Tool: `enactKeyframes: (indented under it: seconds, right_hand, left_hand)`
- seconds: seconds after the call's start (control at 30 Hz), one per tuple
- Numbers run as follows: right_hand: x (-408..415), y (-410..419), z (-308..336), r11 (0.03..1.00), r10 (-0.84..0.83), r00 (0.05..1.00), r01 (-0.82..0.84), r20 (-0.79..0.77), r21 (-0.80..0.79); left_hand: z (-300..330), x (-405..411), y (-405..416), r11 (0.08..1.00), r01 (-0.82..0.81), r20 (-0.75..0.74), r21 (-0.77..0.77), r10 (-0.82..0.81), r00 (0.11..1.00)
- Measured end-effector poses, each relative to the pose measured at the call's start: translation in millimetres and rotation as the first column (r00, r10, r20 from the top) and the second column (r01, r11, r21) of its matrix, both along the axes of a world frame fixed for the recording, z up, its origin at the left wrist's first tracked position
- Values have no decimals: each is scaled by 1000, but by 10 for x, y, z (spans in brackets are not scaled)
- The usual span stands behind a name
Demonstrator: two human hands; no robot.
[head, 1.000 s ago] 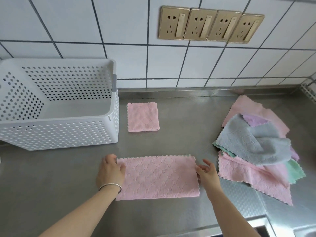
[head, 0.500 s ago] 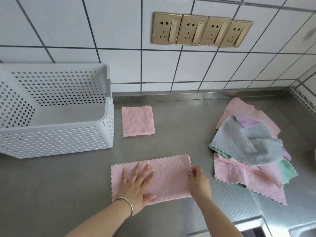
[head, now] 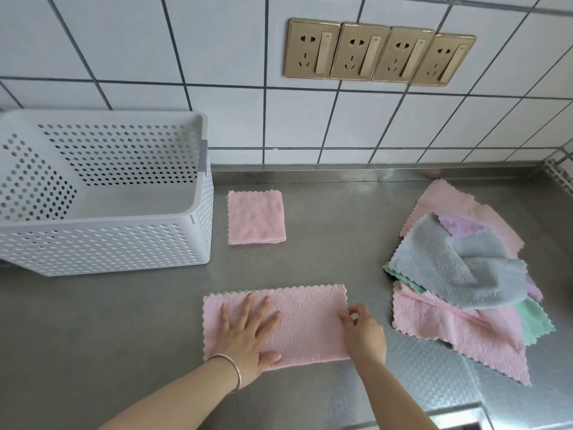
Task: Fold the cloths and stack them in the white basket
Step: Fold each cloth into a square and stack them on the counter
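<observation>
A pink cloth [head: 305, 315], folded once into a long rectangle, lies flat on the steel counter in front of me. My left hand [head: 248, 333] presses flat on its left half with fingers spread. My right hand [head: 361, 328] pinches the cloth's right edge. A smaller pink cloth [head: 255, 217], folded into a square, lies farther back beside the white basket [head: 108, 243]. The perforated basket stands at the left and looks empty. A loose pile of cloths [head: 459, 268], pink, grey, green and purple, lies at the right.
The steel counter [head: 325, 237] runs back to a tiled wall with a row of gold sockets [head: 378, 52]. A sink edge [head: 455, 420] shows at the bottom right. A metal rack corner [head: 561, 172] sits at the far right.
My left hand moved from the cloth's left edge onto its left half and now presses flat. My right hand closed on the right edge. The head camera shifted slightly.
</observation>
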State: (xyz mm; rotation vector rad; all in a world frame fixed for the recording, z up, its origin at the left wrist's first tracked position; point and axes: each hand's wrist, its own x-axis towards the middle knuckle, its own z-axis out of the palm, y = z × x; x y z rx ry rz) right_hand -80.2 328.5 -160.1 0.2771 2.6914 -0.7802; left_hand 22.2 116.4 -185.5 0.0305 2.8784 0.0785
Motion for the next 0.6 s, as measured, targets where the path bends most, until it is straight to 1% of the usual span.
enactKeyframes:
  seconds: [0.1,0.13,0.17,0.2,0.27,0.3,0.33,0.37,0.43,0.53,0.6]
  right_hand:
    - [-9,-11,1,999,-3,1000,2,11,40]
    - [8,-9,10,999,-10,1000,10,8,51]
    - [38,-1,18,998,-20,1000,20,3,62]
    - [75,6,31,997,-34,999,34,-2,63]
    - [163,33,35,997,-61,998,62,-5,40]
    - [204,52,30,997,-67,998,67,3,38]
    - [241,70,28,996,-70,997,69,20,51]
    - [271,90,23,995,-70,997,67,43,70]
    - [306,110,26,992,-50,994,37,100,124]
    - [308,99,70,978,-33,980,-9,195,211]
    - [295,90,71,977,-24,967,-32,255,212]
  left_hand:
    - [22,-37,91,999,-22,63,-28,24,998]
    - [46,-65,140,999,-41,84,-12,42,996]
    - [89,-102,203,999,-45,69,3,45,997]
    - [140,-156,265,999,-35,54,13,34,998]
    - [186,-281,406,996,67,72,61,-71,995]
    - [195,-326,467,991,73,133,111,-87,987]
    - [229,-369,514,991,60,204,122,-84,975]
    - [243,-406,547,993,62,243,104,-86,966]
    - [211,-431,567,995,68,269,71,-85,959]
    - [194,-431,560,996,77,264,35,-84,961]
    - [193,-432,570,996,71,269,45,-81,960]
